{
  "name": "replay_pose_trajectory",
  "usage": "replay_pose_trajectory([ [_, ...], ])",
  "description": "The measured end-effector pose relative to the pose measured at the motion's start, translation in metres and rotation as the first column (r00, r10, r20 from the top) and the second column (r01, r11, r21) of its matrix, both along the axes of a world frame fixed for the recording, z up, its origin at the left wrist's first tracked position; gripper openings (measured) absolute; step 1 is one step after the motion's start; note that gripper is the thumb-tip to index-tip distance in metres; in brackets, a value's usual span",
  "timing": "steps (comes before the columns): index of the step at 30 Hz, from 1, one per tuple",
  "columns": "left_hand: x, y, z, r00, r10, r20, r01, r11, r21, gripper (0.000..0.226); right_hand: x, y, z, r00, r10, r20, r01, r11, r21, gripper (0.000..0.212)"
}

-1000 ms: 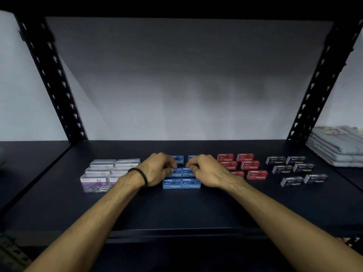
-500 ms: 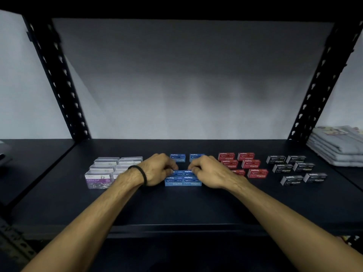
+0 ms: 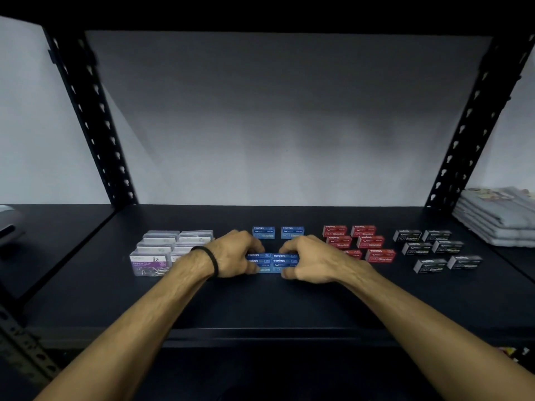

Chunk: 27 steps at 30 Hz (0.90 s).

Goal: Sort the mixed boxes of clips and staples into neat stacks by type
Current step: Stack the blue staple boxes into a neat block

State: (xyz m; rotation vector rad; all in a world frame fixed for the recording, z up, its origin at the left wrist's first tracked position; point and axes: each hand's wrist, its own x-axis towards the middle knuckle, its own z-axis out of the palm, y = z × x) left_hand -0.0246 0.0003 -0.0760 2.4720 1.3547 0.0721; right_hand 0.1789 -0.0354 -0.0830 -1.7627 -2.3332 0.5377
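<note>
On the dark shelf, far left, clear clip boxes stand packed together in two columns; the front one bears a purple label reading "PAPER CLIP", with loose clips visible through its wall.

Just right of them, the left hand, a black band on its wrist, curls its fingers narrowly around the left end of the blue stack. This stack sits at centre front: blue boxes side by side in layers, each lid printed "Staples", the upper lettering reading upside down, the lowest front label blurred.

The right hand mirrors the left, fingers bent and closed on the right end of the same stack, thumb low at its front.

Behind the hands, two more blue boxes stand apart, also marked "Staples".

Further right, red boxes lie in staggered pairs, each labelled "10 Staples"; one is partly hidden by the right hand.

Next, black boxes lie in three loose pairs with the same wording in white.

At far right, folded grey cloth lies stacked.
</note>
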Motion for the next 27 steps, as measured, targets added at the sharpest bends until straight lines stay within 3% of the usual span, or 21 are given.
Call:
replay_pose_trajectory([
  [5, 0.0021, 0.0004, -0.003, 1.0, -0.002, -0.013, 0.002, 1.0, 0.021, 0.032, -0.0003, 0.0016, -0.0032, 1.0, 0.015, -0.001, -0.015, 0.999, 0.035, 0.032],
  [22, -0.0007, 0.0021, 0.0001, 0.999, -0.002, -0.038, 0.003, 1.0, 0.02, 0.027, -0.0028, 0.0066, -0.0088, 1.0, 0.025, -0.014, -0.025, 0.999, 0.038, 0.041],
  [27, -0.0019, 0.0031, 0.0057, 0.999, 0.026, -0.022, -0.024, 0.998, 0.056, 0.053, 0.001, 0.009, -0.0038, 1.0, -0.004, -0.001, 0.004, 1.0, 0.016, 0.059],
])
